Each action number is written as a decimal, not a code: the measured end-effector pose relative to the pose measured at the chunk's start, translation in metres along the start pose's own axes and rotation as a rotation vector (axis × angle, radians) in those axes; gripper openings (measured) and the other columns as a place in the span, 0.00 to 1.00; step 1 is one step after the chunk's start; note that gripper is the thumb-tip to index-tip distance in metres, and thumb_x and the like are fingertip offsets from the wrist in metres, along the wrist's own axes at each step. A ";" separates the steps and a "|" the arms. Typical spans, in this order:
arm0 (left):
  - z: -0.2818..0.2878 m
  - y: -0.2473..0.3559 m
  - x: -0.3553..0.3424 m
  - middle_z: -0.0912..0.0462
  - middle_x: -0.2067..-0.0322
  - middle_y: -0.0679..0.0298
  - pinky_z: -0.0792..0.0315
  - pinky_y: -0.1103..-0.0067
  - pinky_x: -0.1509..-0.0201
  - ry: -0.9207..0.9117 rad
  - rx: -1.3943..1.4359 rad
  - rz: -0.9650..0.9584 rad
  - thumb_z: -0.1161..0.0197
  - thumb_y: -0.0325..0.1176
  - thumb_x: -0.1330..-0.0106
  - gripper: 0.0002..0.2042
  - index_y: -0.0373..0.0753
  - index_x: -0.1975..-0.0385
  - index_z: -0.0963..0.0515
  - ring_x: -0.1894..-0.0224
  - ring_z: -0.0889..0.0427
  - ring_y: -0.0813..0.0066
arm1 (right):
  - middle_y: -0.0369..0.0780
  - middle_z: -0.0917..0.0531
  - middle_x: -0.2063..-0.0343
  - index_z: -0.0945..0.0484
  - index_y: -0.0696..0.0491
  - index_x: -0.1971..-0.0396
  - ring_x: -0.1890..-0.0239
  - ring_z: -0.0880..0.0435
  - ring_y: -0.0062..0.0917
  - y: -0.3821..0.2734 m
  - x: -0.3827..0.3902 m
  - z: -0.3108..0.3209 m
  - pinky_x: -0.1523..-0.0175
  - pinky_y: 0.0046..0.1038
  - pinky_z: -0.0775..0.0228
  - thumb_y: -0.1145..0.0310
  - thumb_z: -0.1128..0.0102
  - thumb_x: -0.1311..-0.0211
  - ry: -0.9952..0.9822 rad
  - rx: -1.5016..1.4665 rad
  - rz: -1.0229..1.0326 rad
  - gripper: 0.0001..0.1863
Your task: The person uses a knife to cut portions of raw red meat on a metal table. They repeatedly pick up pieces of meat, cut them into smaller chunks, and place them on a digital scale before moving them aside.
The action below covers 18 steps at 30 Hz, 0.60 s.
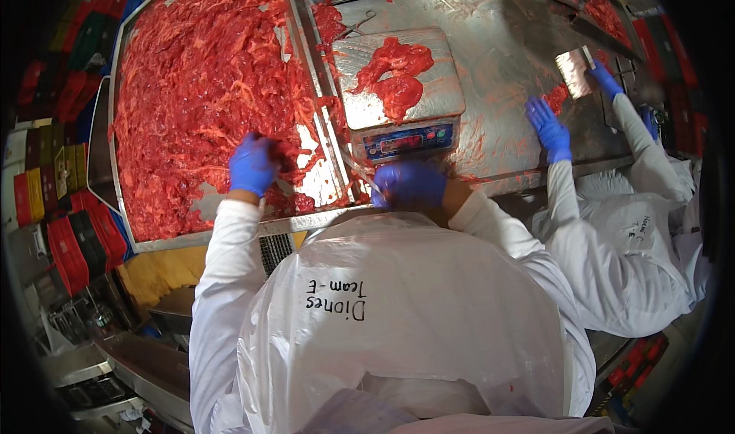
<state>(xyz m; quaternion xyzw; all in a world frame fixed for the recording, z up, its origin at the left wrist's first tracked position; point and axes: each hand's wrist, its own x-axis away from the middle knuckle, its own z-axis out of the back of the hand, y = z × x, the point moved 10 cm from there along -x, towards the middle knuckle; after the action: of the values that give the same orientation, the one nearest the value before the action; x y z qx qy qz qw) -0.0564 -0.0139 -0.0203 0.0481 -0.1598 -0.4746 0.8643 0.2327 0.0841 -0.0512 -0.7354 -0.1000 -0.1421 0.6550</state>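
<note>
Meat strips (199, 89) filled steel tray (122, 227); left hand (251, 164) closed on 1 clump near its front edge. Right hand (409, 184) rested by scale (398, 89), grip undeterminable.

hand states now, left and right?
Left hand: closed, grabbing meat in the tray.
Right hand: at the scale front; grip cannot be told.

I wear blue gloves on my left hand (251, 166) and right hand (411, 184), white sleeves, and a clear plastic apron with handwriting.
</note>
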 end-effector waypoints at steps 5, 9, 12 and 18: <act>0.035 -0.071 0.011 0.27 0.33 0.47 0.33 0.64 0.27 0.249 0.205 0.182 0.29 0.35 0.39 0.26 0.42 0.39 0.20 0.29 0.29 0.50 | 0.44 0.11 0.65 0.18 0.58 0.50 0.56 0.11 0.30 -0.008 0.086 0.066 0.48 0.32 0.18 0.60 0.34 0.30 0.390 -0.254 -0.035 0.18; 0.072 -0.018 -0.025 0.27 0.34 0.44 0.30 0.63 0.29 0.529 0.283 0.029 0.32 0.35 0.39 0.26 0.39 0.39 0.21 0.34 0.24 0.47 | 0.45 0.14 0.49 0.24 0.61 0.41 0.44 0.14 0.30 -0.024 0.135 0.144 0.35 0.36 0.22 0.57 0.36 0.26 0.743 -0.558 0.305 0.25; 0.089 0.113 -0.057 0.26 0.34 0.45 0.32 0.63 0.29 0.466 0.445 -0.289 0.33 0.33 0.39 0.26 0.38 0.38 0.22 0.35 0.23 0.47 | 0.44 0.14 0.49 0.24 0.61 0.41 0.44 0.15 0.29 -0.069 0.088 0.122 0.36 0.33 0.22 0.61 0.36 0.26 0.540 -0.410 0.097 0.23; 0.037 0.240 -0.037 0.22 0.38 0.47 0.31 0.64 0.28 0.173 0.387 -0.660 0.39 0.23 0.37 0.28 0.38 0.33 0.27 0.36 0.23 0.47 | 0.42 0.14 0.52 0.26 0.60 0.46 0.48 0.14 0.26 -0.089 0.010 0.121 0.41 0.31 0.20 0.58 0.36 0.26 0.581 -0.311 0.328 0.21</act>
<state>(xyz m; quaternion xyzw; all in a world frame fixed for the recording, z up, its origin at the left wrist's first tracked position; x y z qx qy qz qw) 0.1062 0.1507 0.0624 0.2991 -0.1489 -0.6822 0.6504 0.2216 0.2144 0.0233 -0.7613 0.2323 -0.2517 0.5505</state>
